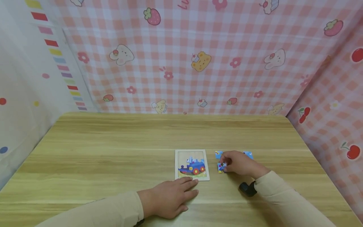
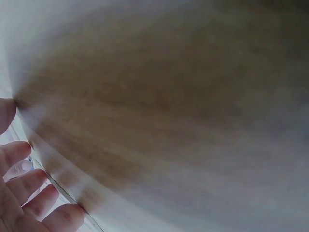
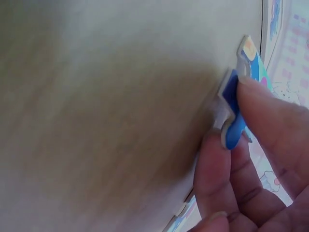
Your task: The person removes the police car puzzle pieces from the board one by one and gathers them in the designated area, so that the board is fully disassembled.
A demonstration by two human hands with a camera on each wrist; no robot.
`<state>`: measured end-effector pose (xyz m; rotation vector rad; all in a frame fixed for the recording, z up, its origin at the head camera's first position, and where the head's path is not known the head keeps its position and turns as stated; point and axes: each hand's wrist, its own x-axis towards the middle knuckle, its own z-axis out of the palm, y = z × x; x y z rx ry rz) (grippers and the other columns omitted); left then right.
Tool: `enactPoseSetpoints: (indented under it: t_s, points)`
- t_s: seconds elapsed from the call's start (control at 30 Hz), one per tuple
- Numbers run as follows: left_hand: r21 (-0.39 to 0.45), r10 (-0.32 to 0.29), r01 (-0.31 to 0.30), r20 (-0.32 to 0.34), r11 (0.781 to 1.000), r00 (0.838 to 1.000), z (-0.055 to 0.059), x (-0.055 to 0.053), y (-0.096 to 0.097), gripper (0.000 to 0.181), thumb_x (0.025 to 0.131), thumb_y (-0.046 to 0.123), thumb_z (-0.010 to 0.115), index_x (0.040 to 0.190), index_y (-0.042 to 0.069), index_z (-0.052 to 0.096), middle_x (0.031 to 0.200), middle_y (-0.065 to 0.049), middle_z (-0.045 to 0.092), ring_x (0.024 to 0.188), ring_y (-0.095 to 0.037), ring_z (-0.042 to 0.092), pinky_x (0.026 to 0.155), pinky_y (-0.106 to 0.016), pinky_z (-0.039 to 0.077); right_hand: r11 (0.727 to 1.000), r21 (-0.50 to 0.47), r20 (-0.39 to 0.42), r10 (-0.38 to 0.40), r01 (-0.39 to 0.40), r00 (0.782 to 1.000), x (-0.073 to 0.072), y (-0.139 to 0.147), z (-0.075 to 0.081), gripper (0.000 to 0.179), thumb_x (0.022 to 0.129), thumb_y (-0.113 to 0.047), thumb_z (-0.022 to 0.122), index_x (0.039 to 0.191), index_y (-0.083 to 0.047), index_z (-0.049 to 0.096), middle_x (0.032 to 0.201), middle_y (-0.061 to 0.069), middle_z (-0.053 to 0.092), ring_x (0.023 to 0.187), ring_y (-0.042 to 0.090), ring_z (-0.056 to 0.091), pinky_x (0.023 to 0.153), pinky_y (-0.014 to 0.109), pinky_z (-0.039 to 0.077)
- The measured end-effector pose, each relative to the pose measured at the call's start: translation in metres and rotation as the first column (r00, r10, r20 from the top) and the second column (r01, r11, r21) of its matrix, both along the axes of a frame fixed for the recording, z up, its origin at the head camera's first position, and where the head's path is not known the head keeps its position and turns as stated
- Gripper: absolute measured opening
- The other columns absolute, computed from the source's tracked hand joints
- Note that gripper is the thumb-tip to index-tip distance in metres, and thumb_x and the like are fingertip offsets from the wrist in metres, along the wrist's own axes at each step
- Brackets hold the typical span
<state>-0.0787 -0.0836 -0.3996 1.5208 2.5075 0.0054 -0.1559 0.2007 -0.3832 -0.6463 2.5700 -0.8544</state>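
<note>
A jigsaw board (image 1: 176,165) with a pale frame lies flat on the table; pieces in it show a blue train with red and yellow wheels. Bare wood shows in its upper part. At its near edge rests my left hand (image 1: 171,199), palm down, fingers spread and fingertips right at the frame. To the right of the board, my right hand (image 1: 239,162) pinches a blue puzzle piece (image 3: 231,135) between thumb and fingers, close over the table. Its printed face, with yellow and pink bits, shows in the head view; the fingers hide part of it.
Beyond the right hand lie a light-blue puzzle piece (image 1: 218,154) and another blue piece (image 1: 248,154), both partly covered by the hand. The wooden table (image 1: 113,142) meets a pink checked cloth (image 1: 181,88) at the back. A black wrist device (image 1: 248,189) hangs under the right sleeve.
</note>
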Motion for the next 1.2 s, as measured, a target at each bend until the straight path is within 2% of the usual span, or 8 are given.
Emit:
enactPoseSetpoints:
  t_s: [0.2,0.67,1.2]
  points:
    - [-0.002,0.001,-0.001,0.007,1.000,1.000,0.0002,-0.0006,0.0004,0.052,0.099,0.038,0.048,0.146,0.018,0.043,0.155,-0.005,0.033,0.140,-0.022,0.033,0.107,-0.033,0.038,0.998,0.056,-0.014,-0.023,0.024,1.000,0.0006,-0.0024,0.0004,0.016,0.080,0.001,0.073,0.085,-0.010,0.062,0.076,-0.003,0.056,0.072,0.013,0.048,0.066,0.029,0.041]
    - [-0.001,0.004,-0.004,0.006,1.000,1.000,-0.0007,-0.0004,0.0006,0.052,0.099,0.039,0.048,0.146,0.018,0.043,0.155,-0.005,0.033,0.140,-0.022,0.033,0.105,-0.033,0.040,0.993,0.100,0.012,-0.072,0.070,0.997,0.0019,-0.0050,0.0018,0.014,0.081,-0.001,0.074,0.086,-0.007,0.062,0.080,-0.001,0.057,0.075,0.015,0.049,0.068,0.030,0.043]
    - [-0.006,0.007,-0.007,0.000,1.000,1.000,0.0027,0.0008,0.0003,0.052,0.099,0.038,0.048,0.146,0.018,0.043,0.155,-0.005,0.033,0.141,-0.022,0.032,0.105,-0.033,0.040,0.995,0.078,0.021,-0.061,0.060,0.998,0.0007,-0.0041,0.0029,0.016,0.078,-0.001,0.075,0.088,-0.006,0.063,0.081,0.000,0.058,0.077,0.015,0.050,0.070,0.031,0.044]
